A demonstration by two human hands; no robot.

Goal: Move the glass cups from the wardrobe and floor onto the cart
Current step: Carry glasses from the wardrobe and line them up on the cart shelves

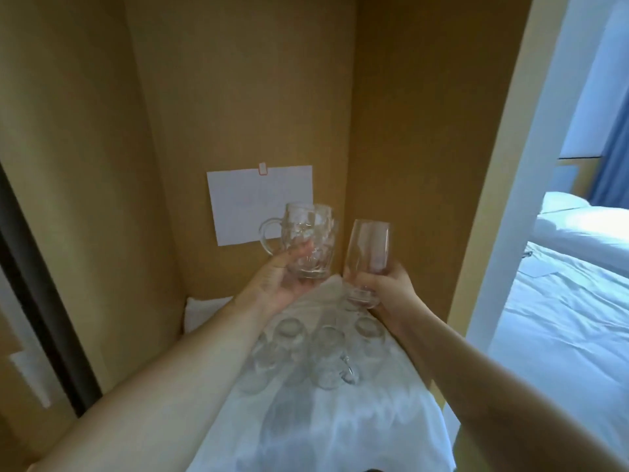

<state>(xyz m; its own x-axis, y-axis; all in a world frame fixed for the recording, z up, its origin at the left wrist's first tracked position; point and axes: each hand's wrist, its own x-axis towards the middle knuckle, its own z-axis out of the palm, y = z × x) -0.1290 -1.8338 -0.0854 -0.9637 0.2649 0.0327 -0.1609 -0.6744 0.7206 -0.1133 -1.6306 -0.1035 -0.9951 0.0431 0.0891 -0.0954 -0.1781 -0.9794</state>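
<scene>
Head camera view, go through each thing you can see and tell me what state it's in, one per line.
Left hand: grips the glass mug, lifted.
Glass mug: upright, empty, handle pointing left.
Right hand: grips the stemmed glass, lifted.
Stemmed glass: empty, tilted slightly.
Remaining glasses: standing on the white cloth.
White cloth: crumpled.
Paper sheet: fixed to the back panel.

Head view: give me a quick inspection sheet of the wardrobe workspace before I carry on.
Surface: white cloth covering the wardrobe floor.
Job's things: mug and stemmed glass lifted; several more glasses stand on the cloth.
Clutter: white paper taped to the back wall.
Grippers: left hand holds the mug by its body; right hand grips the stemmed glass near its stem.
Cables: nothing seen.
Surroundings: bed through the opening on the right; cart not in view.
</scene>
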